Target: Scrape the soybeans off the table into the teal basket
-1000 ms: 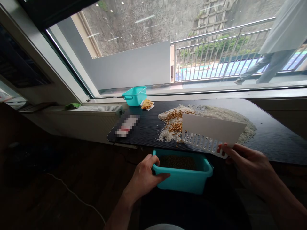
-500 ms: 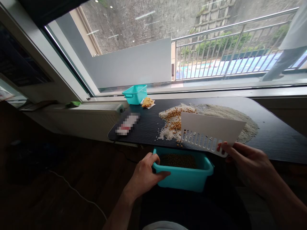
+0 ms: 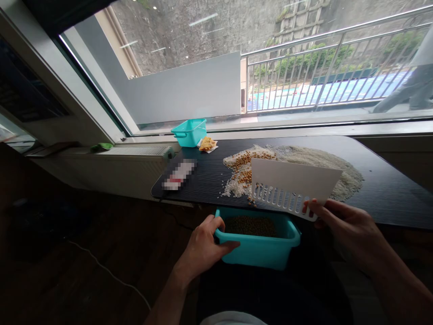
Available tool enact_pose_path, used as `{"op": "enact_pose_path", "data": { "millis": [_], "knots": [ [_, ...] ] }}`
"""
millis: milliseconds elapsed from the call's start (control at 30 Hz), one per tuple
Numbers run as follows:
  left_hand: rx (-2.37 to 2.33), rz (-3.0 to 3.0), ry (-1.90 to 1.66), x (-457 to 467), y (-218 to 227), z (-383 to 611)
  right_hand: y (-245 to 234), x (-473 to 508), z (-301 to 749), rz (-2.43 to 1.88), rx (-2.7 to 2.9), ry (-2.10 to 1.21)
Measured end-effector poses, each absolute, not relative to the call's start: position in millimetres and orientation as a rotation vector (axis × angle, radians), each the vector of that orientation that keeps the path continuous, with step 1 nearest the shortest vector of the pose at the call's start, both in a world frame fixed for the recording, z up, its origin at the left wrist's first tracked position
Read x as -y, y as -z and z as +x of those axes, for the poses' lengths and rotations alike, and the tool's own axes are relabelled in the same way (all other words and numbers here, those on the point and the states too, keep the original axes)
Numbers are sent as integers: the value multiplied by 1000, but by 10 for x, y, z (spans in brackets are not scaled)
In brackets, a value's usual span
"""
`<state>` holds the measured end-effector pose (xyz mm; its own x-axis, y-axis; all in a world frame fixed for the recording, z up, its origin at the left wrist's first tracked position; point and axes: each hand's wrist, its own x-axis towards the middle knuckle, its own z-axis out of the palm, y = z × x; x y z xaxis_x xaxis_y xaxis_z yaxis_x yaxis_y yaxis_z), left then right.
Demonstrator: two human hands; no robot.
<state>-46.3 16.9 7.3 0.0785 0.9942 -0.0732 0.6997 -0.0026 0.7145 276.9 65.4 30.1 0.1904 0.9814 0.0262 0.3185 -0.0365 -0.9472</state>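
Note:
My left hand point(image 3: 203, 248) grips the left rim of a teal plastic bin point(image 3: 260, 250) held just below the front edge of a black table point(image 3: 389, 189). Brown beans fill the bin's bottom. My right hand point(image 3: 341, 225) pinches the lower right corner of a white slotted scraper point(image 3: 294, 187), which stands on edge near the table front. Behind the scraper lies a wide spread of white rice point(image 3: 314, 160) with a patch of yellow beans point(image 3: 248, 167) mixed in; a few beans sit at the scraper's slots.
A second teal bin point(image 3: 189, 132) stands at the table's far left, beside a yellow crumpled thing on paper point(image 3: 207, 144). A blurred flat packet point(image 3: 179, 174) lies at the left. A radiator point(image 3: 135, 153) and a window run behind; a person walks outside at right.
The scraper has slid slightly left and toward the table's front edge, pushing a few beans. My left hand and the bin have stayed put. The person outside has walked right.

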Motion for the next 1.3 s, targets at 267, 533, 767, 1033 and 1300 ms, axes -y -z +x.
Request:
{"op": "enact_pose_path", "data": {
  "millis": [267, 533, 767, 1033, 1300],
  "knots": [
    [-1679, 1751, -640, -172, -76, -466, -274, -684, 2760, -1504, 1289, -914],
    [-1680, 1744, -625, -165, -90, -461, -345, -674, 2693, -1506, 1296, -898],
    [-1689, 1763, -655, -166, -71, -467, -314, -711, 2685, -1477, 1338, -914],
    [-1696, 1767, -655, -163, -93, -453, -366, -602, 2762, -1550, 1276, -869],
    [-1691, 1762, -636, -164, -91, -455, -397, -556, 2736, -1612, 1286, -847]
  ]
}}
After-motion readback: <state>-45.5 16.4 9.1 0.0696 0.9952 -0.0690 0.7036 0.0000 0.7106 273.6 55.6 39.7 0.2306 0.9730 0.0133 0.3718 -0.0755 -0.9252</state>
